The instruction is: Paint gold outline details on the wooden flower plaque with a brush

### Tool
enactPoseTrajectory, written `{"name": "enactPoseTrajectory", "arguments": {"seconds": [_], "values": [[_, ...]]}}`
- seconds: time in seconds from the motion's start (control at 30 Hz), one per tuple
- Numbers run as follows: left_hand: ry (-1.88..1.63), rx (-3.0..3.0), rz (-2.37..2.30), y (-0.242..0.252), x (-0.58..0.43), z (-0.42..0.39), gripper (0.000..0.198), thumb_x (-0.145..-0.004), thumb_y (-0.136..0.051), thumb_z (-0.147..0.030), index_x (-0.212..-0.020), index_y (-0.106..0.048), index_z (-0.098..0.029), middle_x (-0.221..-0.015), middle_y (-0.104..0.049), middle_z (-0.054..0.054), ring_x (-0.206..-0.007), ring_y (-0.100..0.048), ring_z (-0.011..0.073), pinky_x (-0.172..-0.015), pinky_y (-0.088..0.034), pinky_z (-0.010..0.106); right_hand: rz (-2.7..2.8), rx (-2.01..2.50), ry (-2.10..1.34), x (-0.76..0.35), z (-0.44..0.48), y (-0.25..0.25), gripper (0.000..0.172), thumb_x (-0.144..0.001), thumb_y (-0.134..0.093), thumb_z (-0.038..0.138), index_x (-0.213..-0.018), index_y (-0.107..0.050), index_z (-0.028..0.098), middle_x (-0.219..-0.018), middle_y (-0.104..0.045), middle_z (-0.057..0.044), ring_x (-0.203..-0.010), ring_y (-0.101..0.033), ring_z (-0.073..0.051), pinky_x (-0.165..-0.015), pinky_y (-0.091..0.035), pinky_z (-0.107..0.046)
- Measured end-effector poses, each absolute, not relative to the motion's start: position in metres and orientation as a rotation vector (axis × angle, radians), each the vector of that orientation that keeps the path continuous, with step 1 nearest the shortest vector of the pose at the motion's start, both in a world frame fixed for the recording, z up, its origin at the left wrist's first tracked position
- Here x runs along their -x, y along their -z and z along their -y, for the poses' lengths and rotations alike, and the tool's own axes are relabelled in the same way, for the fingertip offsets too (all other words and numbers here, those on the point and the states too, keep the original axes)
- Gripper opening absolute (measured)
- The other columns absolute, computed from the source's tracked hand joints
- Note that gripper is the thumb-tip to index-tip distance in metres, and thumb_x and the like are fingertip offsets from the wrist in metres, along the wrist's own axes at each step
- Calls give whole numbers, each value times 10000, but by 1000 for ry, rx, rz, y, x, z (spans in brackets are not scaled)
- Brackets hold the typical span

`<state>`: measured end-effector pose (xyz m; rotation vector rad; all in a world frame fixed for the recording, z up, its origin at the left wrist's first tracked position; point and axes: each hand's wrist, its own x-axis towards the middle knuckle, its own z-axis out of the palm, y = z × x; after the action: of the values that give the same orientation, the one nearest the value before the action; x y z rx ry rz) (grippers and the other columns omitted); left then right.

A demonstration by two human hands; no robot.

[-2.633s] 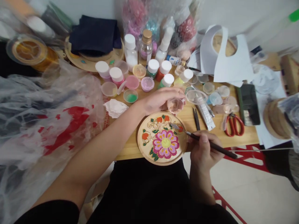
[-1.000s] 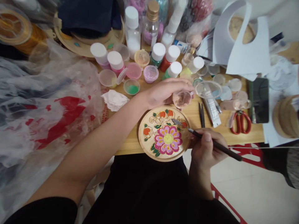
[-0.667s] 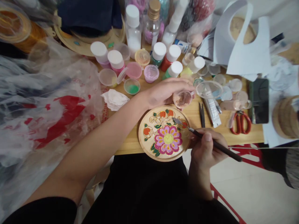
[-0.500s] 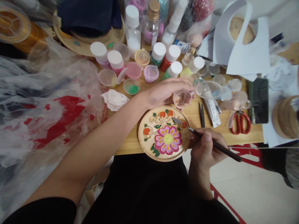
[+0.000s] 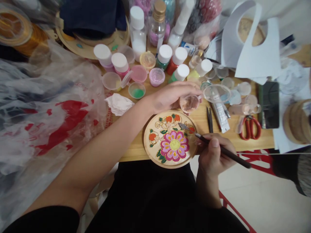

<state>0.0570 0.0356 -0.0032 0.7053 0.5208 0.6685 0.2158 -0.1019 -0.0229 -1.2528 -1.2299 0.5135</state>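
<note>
"Pale wood makes up the bench (image 5: 133,152), its far side crowded with small pots (image 5: 156,77) and bottles (image 5: 138,37). Where's the round wooden plaque (image 5: 170,139)?"

"At the near edge, reaching past it at 6 o'clock. Treat the plaque as your clock, with 12 pointing away from the person. Its middle carries a big pink flower (image 5: 174,145)."

"And the left hand (image 5: 176,94)?"

"Beyond the rim around 12, fingers curled about a small clear cup (image 5: 186,99) at 1 o'clock, something pinkish inside it."

"The right hand (image 5: 215,155)?"

"Out at 4 o'clock, gripping a slim tool (image 5: 235,158) by its dark handle. The metal tip lies over the plaque at 1. Whether it touches the surface, I can't tell."

"What lies around?"

"Dark tweezers (image 5: 211,122) at 2 with a squeezed tube (image 5: 221,117) past them, red-handled pliers (image 5: 247,129) farther out at 3, a green-filled cup (image 5: 133,86) at 11 and crumpled tissue (image 5: 119,104) at 10."
</note>
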Motion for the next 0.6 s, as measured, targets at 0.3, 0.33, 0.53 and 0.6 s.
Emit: {"name": "enactPoseTrajectory", "arguments": {"seconds": [0.3,0.33,0.53,0.6], "values": [[-659,-699,-511,6,-57,-36,211,-884,-518,-158,-698,-608,-117,-601,-612,-4,-524,-584,75,-514,-466,197,1202,1302,-510,-215,104,20,127,-866,-649,226,-743,-671,203,-651,-671,34,-505,-598,-102,-467,-475,-264],[-665,-694,-506,6,-57,-36,207,-880,-524,-160,-696,-608,-118,-601,-611,-5,-523,-585,77,-512,-467,200,1201,1310,-510,-215,105,19,126,-865,-650,225,-743,-670,203,-659,-675,34,-507,-599,-100,-473,-477,-263],[-668,-677,-510,6,-57,-36,186,-862,-537,-155,-693,-610,-121,-609,-609,-3,-534,-584,77,-521,-468,198,1215,1306,-509,-215,105,18,126,-870,-643,219,-749,-673,203,-660,-672,38,-529,-609,-101,-500,-495,-261],[-658,-681,-524,5,-57,-36,188,-865,-541,-162,-694,-609,-123,-613,-610,-3,-540,-582,73,-527,-463,193,1209,1297,-482,-215,104,20,135,-869,-642,234,-743,-674,199,-644,-658,33,-512,-600,-107,-470,-479,-264]]}}
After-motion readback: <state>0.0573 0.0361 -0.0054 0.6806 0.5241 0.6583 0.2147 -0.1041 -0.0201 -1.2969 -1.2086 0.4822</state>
